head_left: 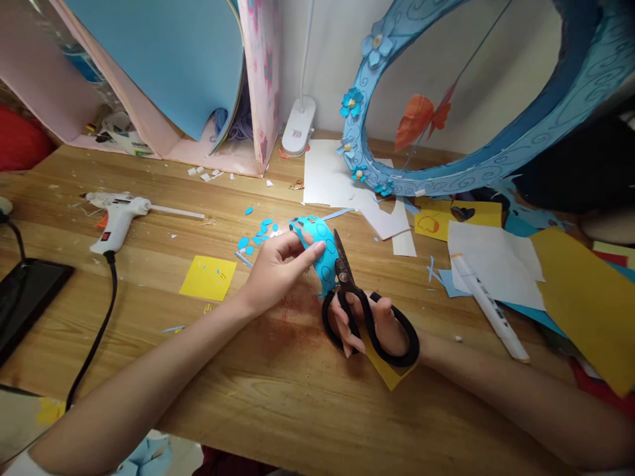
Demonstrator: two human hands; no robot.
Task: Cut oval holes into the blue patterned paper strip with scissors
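Observation:
Between thumb and fingers, my left hand (278, 268) pinches a piece of bright blue paper (325, 268) with petal-like outlines drawn on it. My right hand (367, 320) has its fingers through the black handles of a pair of scissors (346, 268). The scissor blades point up and lie against the right edge of the blue paper; whether they are cutting into it I cannot tell. Several small blue paper ovals (262, 231) lie on the wooden table just behind my left hand. Under my right hand a yellow paper piece (389, 373) shows in part.
A white glue gun (119, 218) with its cord lies at the left, near a yellow paper square (208, 277). A blue flower-trimmed ring (360, 132) stands at the back right. White paper (327, 175), a marker (491, 307) and coloured sheets (590, 304) are on the right side.

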